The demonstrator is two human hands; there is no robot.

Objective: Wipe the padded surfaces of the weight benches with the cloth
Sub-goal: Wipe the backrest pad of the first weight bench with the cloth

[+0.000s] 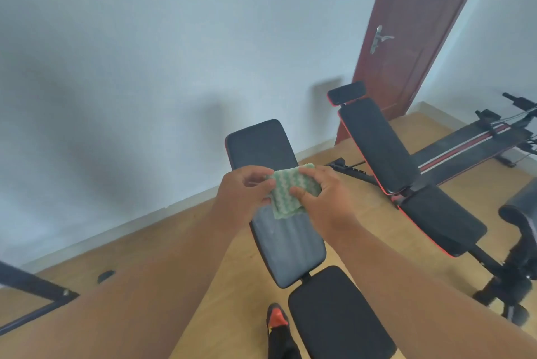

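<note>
A green and white patterned cloth (290,191) is held up in the air between both hands, above the near weight bench. My left hand (242,193) pinches its left edge. My right hand (325,196) grips its right side with the thumb over the front. The near bench has a black inclined back pad (287,245) and a black seat pad (337,315) below it. A second bench with red trim stands to the right, with a back pad (377,146), a seat pad (441,219) and a small headrest (345,92).
A dark red door (418,24) stands behind the second bench. More black gym equipment (470,140) lies at the right on the wooden floor. A black frame bar (32,289) crosses the lower left. My shoe (277,318) is beside the near seat pad.
</note>
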